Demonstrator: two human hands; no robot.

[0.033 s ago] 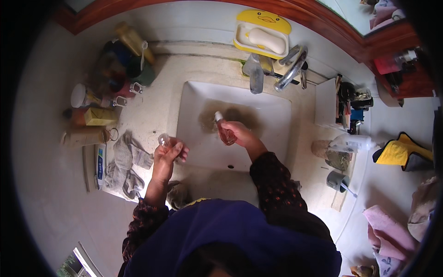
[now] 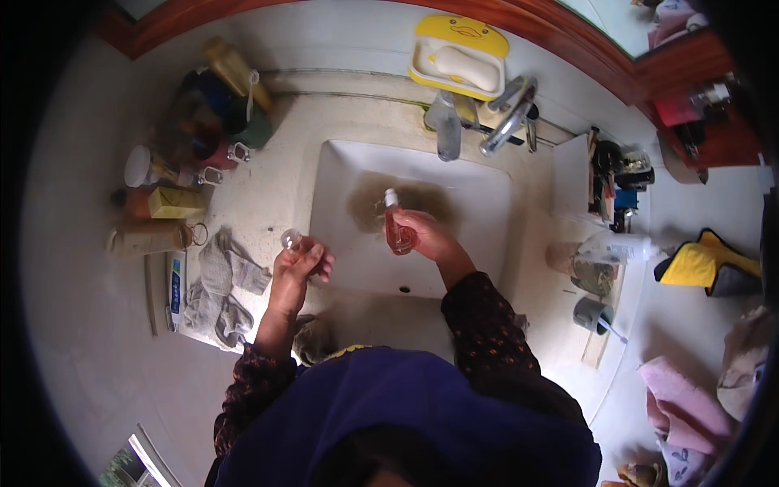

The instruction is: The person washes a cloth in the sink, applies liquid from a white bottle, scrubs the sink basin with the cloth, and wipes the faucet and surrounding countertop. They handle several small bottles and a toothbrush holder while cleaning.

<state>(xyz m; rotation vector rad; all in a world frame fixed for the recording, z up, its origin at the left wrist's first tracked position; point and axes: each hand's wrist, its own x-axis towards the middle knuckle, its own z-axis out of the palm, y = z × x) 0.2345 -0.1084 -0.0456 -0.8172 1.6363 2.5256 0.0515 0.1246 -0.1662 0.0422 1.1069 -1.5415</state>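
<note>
My right hand is closed around a small clear bottle of pinkish-red liquid. Its white top points away from me over the sink. To the left, above the sink's rim, my left hand is closed on a clear, rounded cap that sticks up past the fingers. Murky brownish water lies in the sink basin beyond the bottle. Bottle and cap are apart from each other.
Grey socks and a toothpaste tube lie left. Behind the sink are a faucet and a yellow duck soap dish holding white soap. Cups and bottles crowd the back left. A white box and grey cup stand right.
The bottle in my right hand has shifted slightly to the right, its top swinging a little more upright. My left hand with the cap has barely moved.
</note>
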